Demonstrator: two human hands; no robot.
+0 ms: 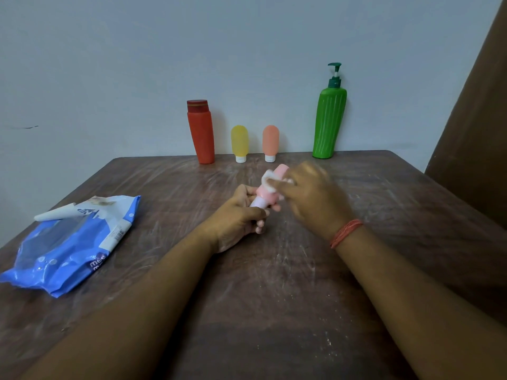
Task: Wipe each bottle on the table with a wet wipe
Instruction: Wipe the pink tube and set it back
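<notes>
The left hand (236, 218) grips the pink bottle (270, 189) mid-tabletop (274, 283); the right hand (315, 198) pinches a wipe (270, 182) on it

Both my forearms come into view bare from the bottom edge, no sleeves showing anywhere along them. My left hand (236, 218) wears nothing at all: no ring, no band, no watch that I can see. On my right wrist sits a thread bracelet (346, 233), orange-red, wound round in several thin strands bunched together. My right hand (310, 193) comes out blurred, so I can't make out any ring on those fingers.
</notes>
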